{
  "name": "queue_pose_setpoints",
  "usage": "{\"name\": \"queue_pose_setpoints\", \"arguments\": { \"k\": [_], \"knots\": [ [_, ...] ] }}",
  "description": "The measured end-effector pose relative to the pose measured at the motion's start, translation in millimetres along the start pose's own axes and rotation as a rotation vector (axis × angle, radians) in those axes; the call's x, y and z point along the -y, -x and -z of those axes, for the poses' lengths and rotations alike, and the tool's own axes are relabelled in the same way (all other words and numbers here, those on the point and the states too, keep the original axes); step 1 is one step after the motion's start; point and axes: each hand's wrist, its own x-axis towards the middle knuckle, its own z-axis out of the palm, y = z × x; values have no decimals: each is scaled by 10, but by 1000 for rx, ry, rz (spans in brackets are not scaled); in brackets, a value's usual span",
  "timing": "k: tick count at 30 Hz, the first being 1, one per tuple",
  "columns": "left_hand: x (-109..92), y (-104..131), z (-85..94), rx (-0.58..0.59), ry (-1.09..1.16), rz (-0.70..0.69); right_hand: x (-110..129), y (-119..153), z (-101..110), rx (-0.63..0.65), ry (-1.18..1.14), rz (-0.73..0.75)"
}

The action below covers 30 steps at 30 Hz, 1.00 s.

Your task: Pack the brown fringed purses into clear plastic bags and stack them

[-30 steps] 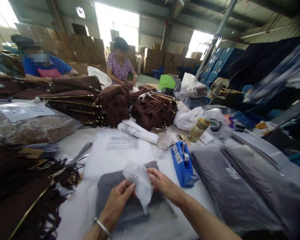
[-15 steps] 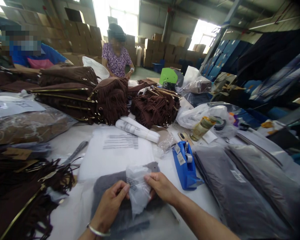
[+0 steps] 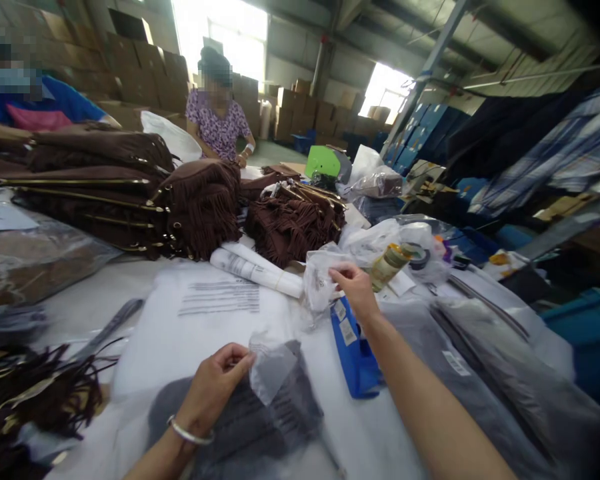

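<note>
Hands well apart. Left hand (image 3: 225,370) has the small clear bag (image 3: 273,370) pinched by one edge, thumb against forefinger, above the grey item (image 3: 230,427) lying in clear plastic toward the near edge of the table (image 3: 115,280). Right hand (image 3: 355,283) is farther in from that edge, fingertips at the crumpled clear plastic (image 3: 317,280); can't tell if they grip it or only touch. Right wrist passes over the blue tape dispenser (image 3: 347,353). Main risk, my read: thin plastic clings, so a pull could bring up extra layers or drag the rolled white sheets (image 3: 257,270) just beside it. Second: jar (image 3: 390,263) sits right behind the right hand, so a wide swing toward the table's right edge could knock it. Forearm dropping could shove or catch the dispenser. Left side: one-edge pinch leaves the small bag hanging loose; slack fingers would likely drop it onto the grey item, where clear on clear is easy to lose.
</note>
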Motion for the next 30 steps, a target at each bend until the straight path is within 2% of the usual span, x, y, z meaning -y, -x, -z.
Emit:
{"name": "queue_pose_setpoints", "arguments": {
  "k": [2, 4, 6, 7, 8, 9, 11, 12, 13, 14, 16, 18, 20, 21, 23, 26, 28, 30],
  "knots": [
    [-19, -94, -23, -31, -51, -21, 40, -279, 162, -59, 109, 19],
    [-51, -135, -31, -49, -70, -47, 106, -370, 272, -110, 191, 39],
    [-85, -105, -37, -49, -78, -78, 179, -220, 284, -141, 227, 99],
    [-98, -64, -46, -39, -84, -92, 207, -58, 248, -101, 219, 129],
    [-105, -6, -60, -21, -87, -107, 226, 150, 185, 0, 185, 136],
    [-105, 64, -80, 3, -86, -123, 234, 392, 103, 160, 124, 112],
    [-82, 227, -137, 51, -90, -157, 218, 907, -95, 581, -76, -51],
    [-60, 313, -171, 72, -96, -175, 198, 1150, -197, 707, -177, -120],
    [-32, 398, -205, 91, -105, -191, 172, 1366, -296, 768, -276, -176],
    [-1, 480, -236, 108, -119, -202, 142, 1550, -389, 753, -359, -211],
    [62, 631, -280, 131, -150, -210, 78, 1814, -546, 616, -465, -252],
    [122, 769, -286, 137, -183, -196, 24, 1975, -656, 511, -503, -299],
    [192, 917, -248, 105, -241, -206, -7, 2086, -706, 467, -456, -293],
    [240, 1002, -215, 75, -292, -243, -15, 2135, -708, 446, -389, -251],
    [375, 1200, -135, 17, -452, -391, -19, 2227, -668, 383, -196, -72],
    [652, 1524, -26, 58, -756, -665, -23, 2333, -543, 317, 5, 192],
    [821, 1693, 16, 104, -921, -765, -26, 2378, -450, 314, -8, 171],
    [913, 1789, 34, 90, -982, -787, -21, 2425, -368, 308, -87, 30]
  ]
}}
